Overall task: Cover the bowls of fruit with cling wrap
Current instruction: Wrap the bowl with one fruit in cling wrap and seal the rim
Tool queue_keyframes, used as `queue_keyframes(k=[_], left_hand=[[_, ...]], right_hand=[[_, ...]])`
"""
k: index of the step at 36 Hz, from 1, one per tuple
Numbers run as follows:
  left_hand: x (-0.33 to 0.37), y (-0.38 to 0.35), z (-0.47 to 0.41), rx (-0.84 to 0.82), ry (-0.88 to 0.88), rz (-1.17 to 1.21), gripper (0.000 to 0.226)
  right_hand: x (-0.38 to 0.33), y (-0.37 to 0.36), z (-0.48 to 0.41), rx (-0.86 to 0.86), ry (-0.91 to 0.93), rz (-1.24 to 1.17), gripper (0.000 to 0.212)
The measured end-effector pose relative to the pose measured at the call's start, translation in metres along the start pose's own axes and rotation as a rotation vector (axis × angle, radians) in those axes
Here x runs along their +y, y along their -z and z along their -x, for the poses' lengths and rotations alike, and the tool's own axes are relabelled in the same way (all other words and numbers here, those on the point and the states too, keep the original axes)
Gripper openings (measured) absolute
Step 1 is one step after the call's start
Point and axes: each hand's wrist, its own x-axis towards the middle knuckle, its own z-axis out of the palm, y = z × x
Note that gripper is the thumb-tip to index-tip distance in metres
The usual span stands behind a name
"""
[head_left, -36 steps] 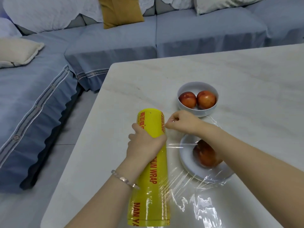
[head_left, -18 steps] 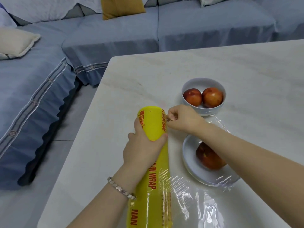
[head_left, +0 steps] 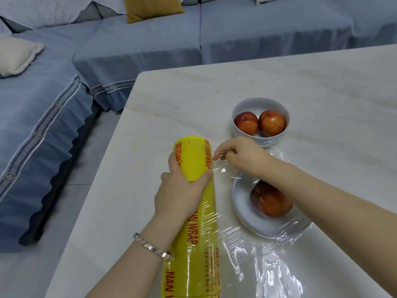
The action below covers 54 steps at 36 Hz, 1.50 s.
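Note:
A long yellow cling wrap roll [head_left: 194, 250] lies on the white table [head_left: 322, 93], pointing away from me. My left hand [head_left: 182, 192] grips it from above near its far end. My right hand [head_left: 240, 155] pinches the edge of the clear film [head_left: 257, 254] just right of the roll's far end. The film stretches from the roll over a shallow white bowl [head_left: 242, 203] holding one red fruit [head_left: 269, 201]. My right forearm crosses above that bowl. Farther back, a deeper white bowl [head_left: 261, 105] with two red fruits [head_left: 246, 123] stands uncovered.
A blue sofa [head_left: 150, 46] wraps around the table's far and left sides, with a mustard cushion [head_left: 152, 7] and a cream pillow [head_left: 17, 54]. The table's left edge drops to a grey floor [head_left: 71, 190].
My right hand has drawn slightly away from the roll's far end with the film edge pinched. The left hand stays on the roll. The camera has tilted a little.

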Motion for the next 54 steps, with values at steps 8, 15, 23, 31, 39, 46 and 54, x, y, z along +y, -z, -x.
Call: queue_keyframes(k=[8,15,23,31,39,46,54], left_hand=[[0.000,0.001,0.000,-0.011,0.005,0.016,0.089],[-0.005,0.002,-0.003,-0.011,-0.003,0.058,0.089],[-0.006,0.003,-0.003,-0.004,-0.007,0.080,0.071],[-0.004,0.002,-0.003,-0.003,0.001,0.056,0.071],[-0.001,0.001,-0.002,-0.004,0.010,0.022,0.072],[-0.004,0.002,-0.003,-0.006,0.010,0.066,0.080],[-0.002,0.000,-0.004,0.014,0.004,0.041,0.084]], right_hand=[[0.002,0.015,0.008,0.009,-0.190,-0.373,0.044],[-0.002,0.033,0.024,-0.161,-0.173,-0.425,0.016],[-0.017,0.006,0.025,-0.267,-0.101,0.188,0.038],[-0.017,-0.009,0.029,-0.134,-0.031,0.173,0.034],[-0.012,-0.025,0.024,0.026,-0.062,0.279,0.031],[-0.017,-0.015,0.029,-0.021,-0.097,0.114,0.007],[-0.021,-0.011,0.037,-0.070,-0.045,0.040,0.032]])
